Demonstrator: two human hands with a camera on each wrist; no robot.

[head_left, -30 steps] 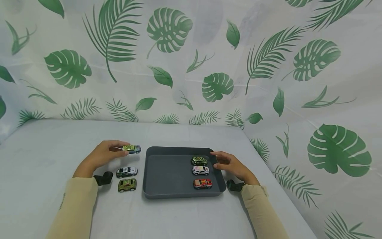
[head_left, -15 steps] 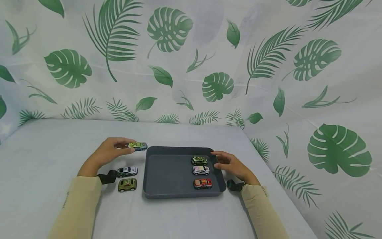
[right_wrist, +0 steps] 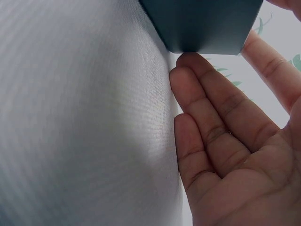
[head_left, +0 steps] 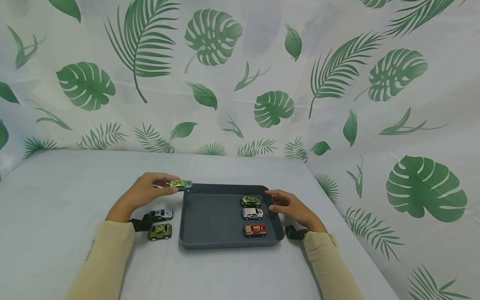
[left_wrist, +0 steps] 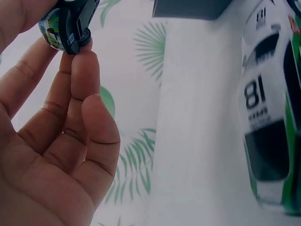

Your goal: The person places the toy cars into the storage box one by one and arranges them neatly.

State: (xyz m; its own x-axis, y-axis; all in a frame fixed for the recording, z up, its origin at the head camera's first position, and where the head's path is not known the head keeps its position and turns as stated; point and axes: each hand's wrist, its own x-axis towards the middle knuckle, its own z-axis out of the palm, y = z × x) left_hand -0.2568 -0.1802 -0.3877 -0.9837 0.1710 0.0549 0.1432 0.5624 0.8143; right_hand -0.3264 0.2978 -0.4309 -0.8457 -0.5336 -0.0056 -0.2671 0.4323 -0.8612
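In the head view my left hand (head_left: 150,189) pinches a yellow-green toy car (head_left: 181,185) between thumb and fingers, held over the far left corner of the dark grey tray (head_left: 210,246). The left wrist view shows that car's underside and a wheel (left_wrist: 85,36), with the other fingers loosely bent below. My right hand (head_left: 294,208) rests against the tray's right side, fingers extended, fingertips at its wall (right_wrist: 202,28). Inside the tray's right part stand a green camouflage car (head_left: 250,201), a white car (head_left: 252,213) and a red-orange car (head_left: 255,230).
Left of the tray, a white-and-black toy car (head_left: 163,214) stands beside my left wrist, partly hidden by the black wrist camera (head_left: 141,224). Nearer is a green-brown camouflage car (head_left: 160,231). A white cloth covers the table (head_left: 210,275); a leaf-print curtain (head_left: 232,116) hangs behind and right.
My left hand has carried the yellow-green car to the right, from beside the tray to over its far left corner. The right hand and tray stay put.
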